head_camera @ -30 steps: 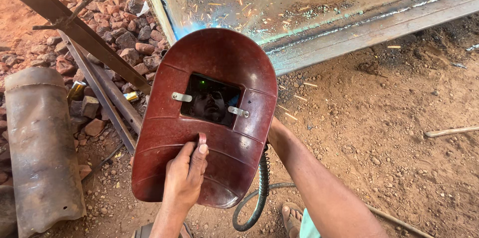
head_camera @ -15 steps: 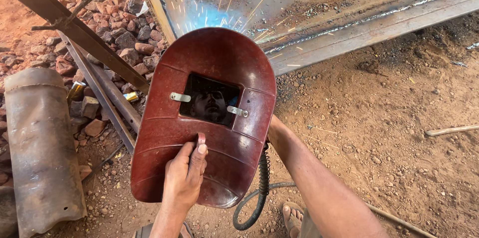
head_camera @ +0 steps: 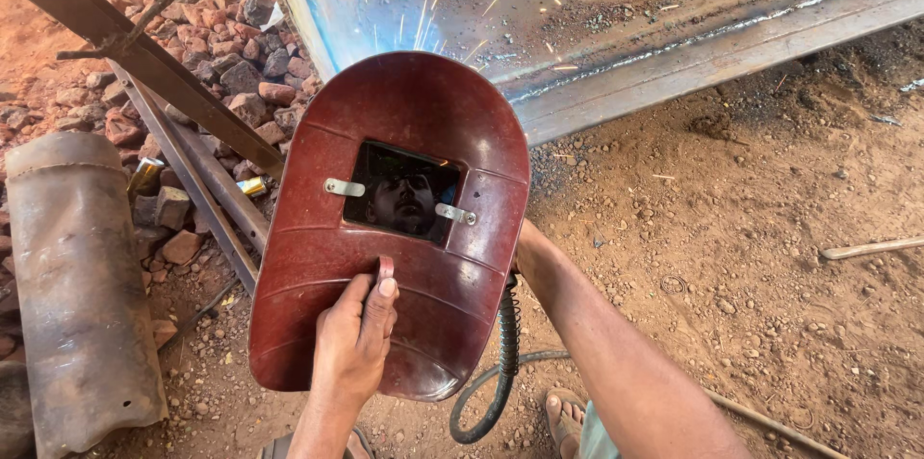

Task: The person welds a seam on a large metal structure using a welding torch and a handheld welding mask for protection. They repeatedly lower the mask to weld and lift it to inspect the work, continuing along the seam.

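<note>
1. Reddish dirt ground (head_camera: 770, 257) strewn with pebbles forms the setting, with a rubble heap (head_camera: 192, 45) at upper left.
2. A dark red welding shield (head_camera: 385, 228) is held upright in the middle of the view, its dark window turned toward the wearer.
3. The left hand (head_camera: 358, 339) is clamped on the shield's small handle, thumb against the shell.
4. The right hand is hidden behind the shield; only its forearm (head_camera: 616, 363) shows, so its state cannot be told.
5. A grey steel plate (head_camera: 674, 26) lies beyond, and a black cable (head_camera: 500, 372) loops below.
6. Sparks (head_camera: 423, 26) now fly above the shield's top edge more densely than half a second earlier, with a blue glow added; welding is judged to be running.
7. The shield has barely shifted since then.
</note>
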